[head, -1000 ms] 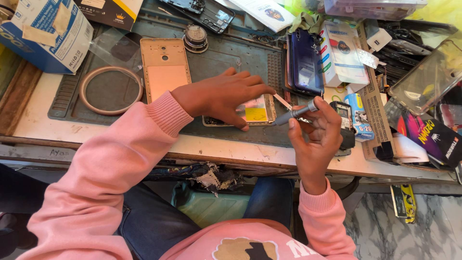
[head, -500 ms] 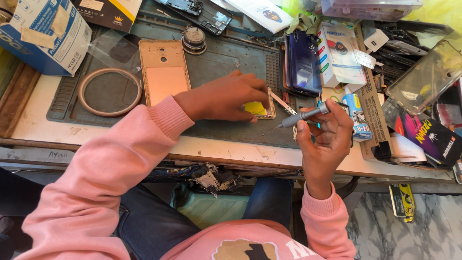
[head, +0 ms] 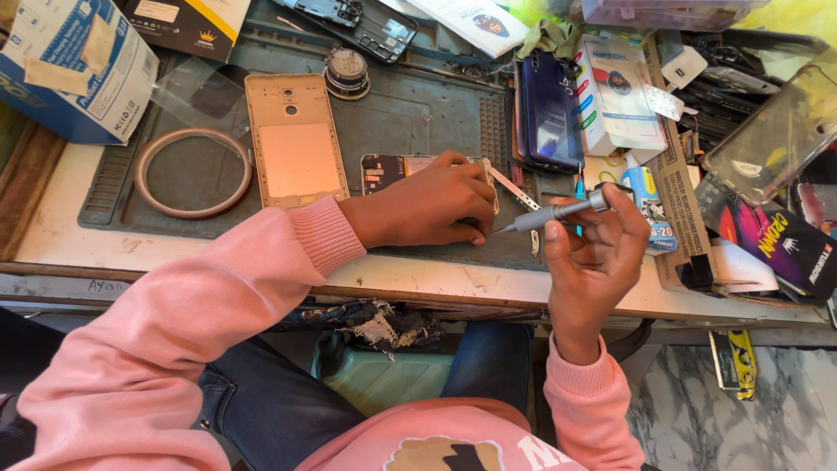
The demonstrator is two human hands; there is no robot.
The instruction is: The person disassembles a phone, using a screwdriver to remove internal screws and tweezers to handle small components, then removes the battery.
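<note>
On the grey work mat, between a gold phone back cover and a dark blue phone, the opened phone lies flat with its circuit board bare, so by my judgement the cover is off and the work inside is under way with reassembly still to come; the left hand presses on it with curled fingers. Compared with half a second ago, the right hand grasping the grey screwdriver has tipped it flatter, its tip now near the left fingers
</note>
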